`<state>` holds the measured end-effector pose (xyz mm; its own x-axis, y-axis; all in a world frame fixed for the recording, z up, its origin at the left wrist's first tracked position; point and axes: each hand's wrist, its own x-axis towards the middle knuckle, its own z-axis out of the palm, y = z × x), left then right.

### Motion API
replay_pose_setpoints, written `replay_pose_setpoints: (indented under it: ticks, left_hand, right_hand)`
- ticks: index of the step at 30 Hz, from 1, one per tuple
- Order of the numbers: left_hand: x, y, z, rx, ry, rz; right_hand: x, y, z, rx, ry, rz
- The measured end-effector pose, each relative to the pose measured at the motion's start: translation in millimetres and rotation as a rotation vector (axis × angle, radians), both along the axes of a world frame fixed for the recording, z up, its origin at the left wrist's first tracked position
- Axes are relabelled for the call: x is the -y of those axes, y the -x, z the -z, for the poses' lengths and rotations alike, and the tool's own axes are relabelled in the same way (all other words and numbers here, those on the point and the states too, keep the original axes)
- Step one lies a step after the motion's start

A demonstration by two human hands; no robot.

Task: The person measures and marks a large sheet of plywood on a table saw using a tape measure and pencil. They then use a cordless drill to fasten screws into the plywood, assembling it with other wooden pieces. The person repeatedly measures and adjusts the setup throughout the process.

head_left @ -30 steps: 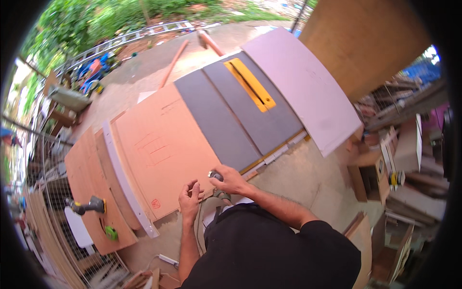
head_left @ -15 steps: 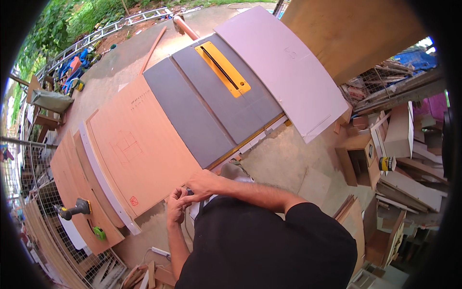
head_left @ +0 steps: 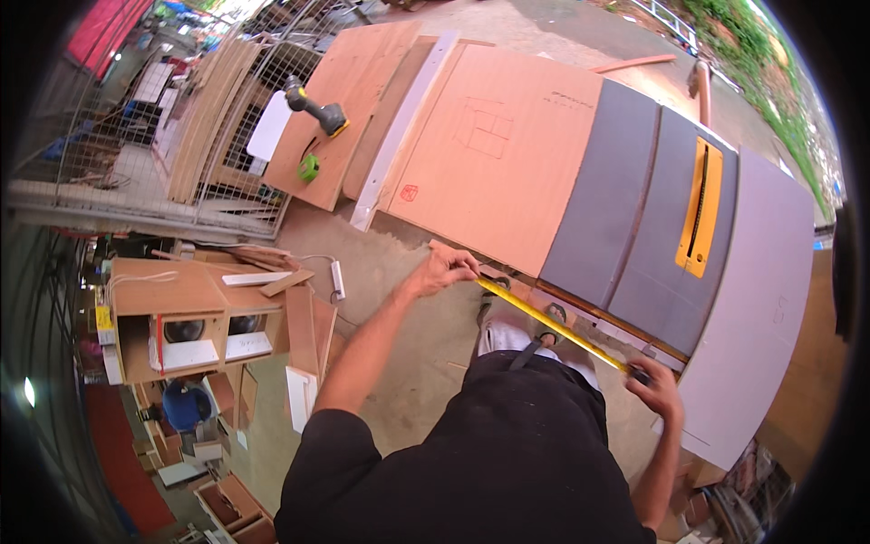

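Observation:
A yellow tape measure blade is stretched between my two hands, slanting down to the right in front of the grey saw table. My left hand pinches its free end by the near edge of the plywood panel. Fingers of my right hand are wrapped round the dark case at the other end, mostly hidden. That hand is close to the near end of a pale mauve board. Set into the saw table is a yellow slotted insert.
Left of the plywood lies a long whitish strip. Beyond it, a cordless drill and a green, round-ended object rest on another board. A wooden cabinet and offcuts stand at left, near a mesh fence.
My hands were together near the plywood's corner; now they are far apart with the yellow blade drawn out between them. The view has swung left, bringing the cabinet in.

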<state>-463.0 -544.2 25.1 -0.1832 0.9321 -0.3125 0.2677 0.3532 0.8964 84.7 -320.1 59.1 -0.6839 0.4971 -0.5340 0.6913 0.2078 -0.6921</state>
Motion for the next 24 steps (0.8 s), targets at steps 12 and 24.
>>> replay_pose_setpoints:
  ticks: [12,24]
  left_hand:
    - [49.0,231.1,-5.2,-1.157,0.155,0.017]
    - [33.3,270.0,29.7,-1.273,0.207,0.202]
  right_hand:
    - [-23.9,-138.6,-6.7,0.062,-0.426,0.362]
    - [-37.0,-81.8,33.6,0.211,-0.813,0.425]
